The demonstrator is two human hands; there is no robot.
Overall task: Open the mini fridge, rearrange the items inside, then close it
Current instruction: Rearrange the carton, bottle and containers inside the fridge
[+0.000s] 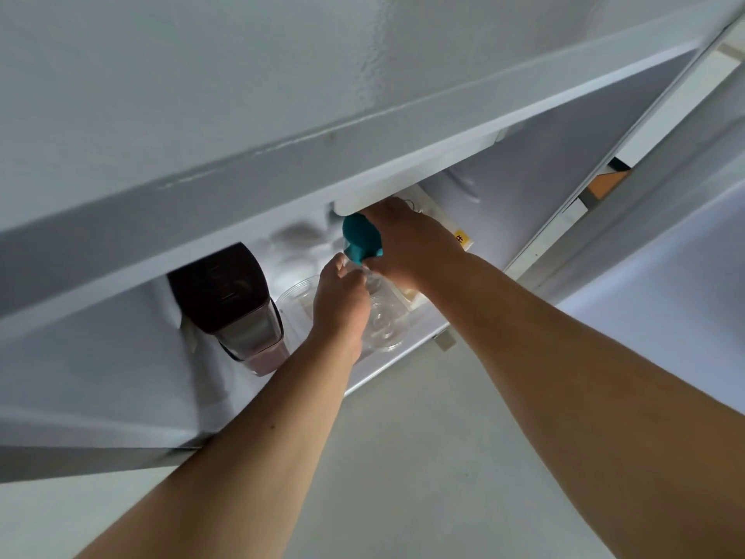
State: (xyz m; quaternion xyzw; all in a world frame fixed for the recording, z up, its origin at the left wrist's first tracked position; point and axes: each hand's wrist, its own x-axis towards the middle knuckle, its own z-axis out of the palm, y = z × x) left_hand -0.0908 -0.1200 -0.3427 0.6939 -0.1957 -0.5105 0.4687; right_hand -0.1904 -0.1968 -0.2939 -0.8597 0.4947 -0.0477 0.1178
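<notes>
Below the camera, fridge fills the top of view, white, seen from above; door is swung open at right. Floor is pale grey. Both bare forearms reach down into the lit compartment. Dark-lidded jug stands at the left inside, pinkish liquid at its base. White carton with a yellow label sits at the right inside, partly behind the right hand. Right grip is wrapped around a teal bottle, fingers pressed on it, bottle held up just under the upper inner ledge. Left hand is just below, fingers curled at a clear plastic cup lying on the fridge floor; looks like a pinch on the cup, but exact contact is blurred. A second clear cup sits between jug and left hand.
</notes>
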